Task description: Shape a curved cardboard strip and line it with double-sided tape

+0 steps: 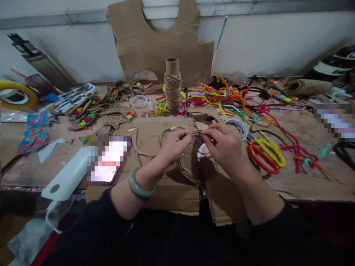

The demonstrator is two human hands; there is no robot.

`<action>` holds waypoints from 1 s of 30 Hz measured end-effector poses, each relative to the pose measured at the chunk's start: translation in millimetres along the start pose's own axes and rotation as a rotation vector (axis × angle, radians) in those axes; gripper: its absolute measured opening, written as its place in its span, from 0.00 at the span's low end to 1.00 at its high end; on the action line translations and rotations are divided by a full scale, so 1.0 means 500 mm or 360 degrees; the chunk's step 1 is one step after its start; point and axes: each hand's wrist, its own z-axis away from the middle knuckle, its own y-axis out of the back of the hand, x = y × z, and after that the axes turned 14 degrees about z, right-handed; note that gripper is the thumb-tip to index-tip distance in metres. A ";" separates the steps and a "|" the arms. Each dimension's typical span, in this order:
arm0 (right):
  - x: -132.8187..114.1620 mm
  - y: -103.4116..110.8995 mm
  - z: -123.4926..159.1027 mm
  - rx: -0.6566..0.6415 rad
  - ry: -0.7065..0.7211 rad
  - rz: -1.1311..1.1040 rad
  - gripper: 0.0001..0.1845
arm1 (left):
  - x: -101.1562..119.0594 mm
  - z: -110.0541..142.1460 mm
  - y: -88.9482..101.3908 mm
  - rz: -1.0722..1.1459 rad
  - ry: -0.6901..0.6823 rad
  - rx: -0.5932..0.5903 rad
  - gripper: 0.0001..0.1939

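Note:
Between both hands is a ring of several strands of brown jute twine [185,171], its lower curve hanging over the cardboard. My left hand [176,145] pinches the top of this ring from the left, thumb and fingers pressed together. Close to it on the right, my right hand [225,144] pinches the same twine with thumb and fingertips. A pale ring [161,137] lies just behind my left hand. More white rings [240,127] lie beyond my right hand. Orange and yellow-handled scissors [263,158] rest to its right.
Cardboard [166,192] covers the table under my hands. A twine spool [173,90] stands upright behind them. Left are a phone [111,159], a white power strip [70,173] and finished twine pieces [118,115]. Coloured pipe cleaners [222,94] pile up at the back right.

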 end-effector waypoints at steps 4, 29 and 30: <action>-0.002 0.001 -0.001 -0.0013 -0.0015 0.0046 0.07 | -0.004 0.002 -0.002 0.0008 -0.0035 0.0002 0.10; 0.013 -0.009 -0.001 -0.0127 -0.0122 0.0043 0.12 | -0.012 0.000 -0.004 0.0015 -0.0093 -0.0069 0.09; 0.013 -0.009 0.000 -0.0132 -0.0097 0.0051 0.11 | -0.013 -0.001 -0.004 0.0013 -0.0072 -0.0068 0.10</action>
